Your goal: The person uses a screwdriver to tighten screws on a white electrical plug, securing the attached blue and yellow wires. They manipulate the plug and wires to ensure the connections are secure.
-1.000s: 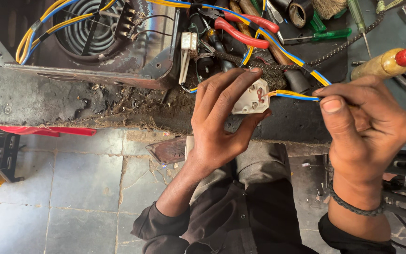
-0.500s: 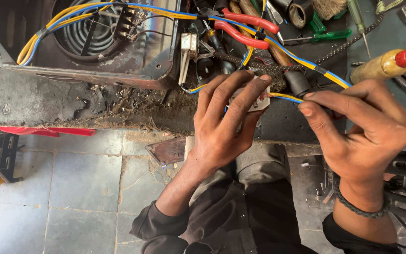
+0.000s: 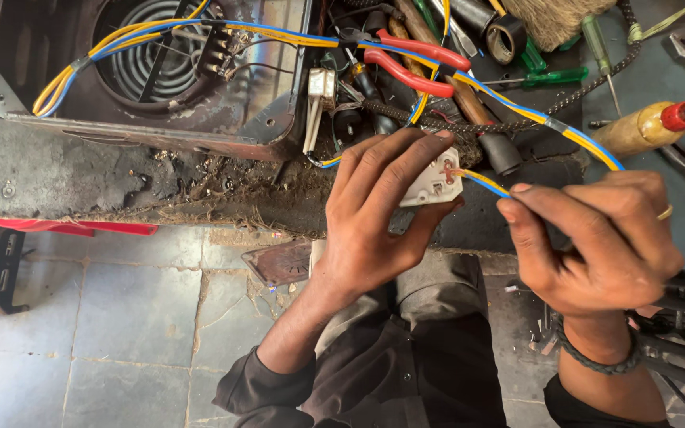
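Gripping a small white plastic switch block [image 3: 431, 184], the left hand [image 3: 374, 214] is curling its fingers over the top and its thumb underneath, holding the part just above the counter's [image 3: 81, 178] front edge. Everything below is placed from that switch block.

Right of it, touching its side terminals, the blue-and-yellow paired wire [image 3: 481, 181] is meeting the block. The right hand [image 3: 596, 238] is pinching that wire between thumb and forefinger, close to the block, the other fingers folded in; a ring and a dark braided wristband are showing.

Change since half a second ago: the right hand's fingers were stretched out and lying over the wire nearer the block; now they are drawn back a little and closed into a tight pinch. The block is tilted more toward the camera, terminals showing. Judgement: the wire end is being seated or tested at the terminal, not yet let go. I cannot tell whether it is locked in.

Up and left of the block, an open dark metal housing with a round coiled grille [image 3: 152, 55] is sitting on the grimy counter, with more blue and yellow wire running over it. Directly above the block, red-handled pliers [image 3: 414, 59] are lying among the clutter. Up and right, a green-handled screwdriver [image 3: 549, 75] and a wooden-handled tool with a red collar [image 3: 644, 127]. Below it, grey floor tiles [image 3: 105, 317].
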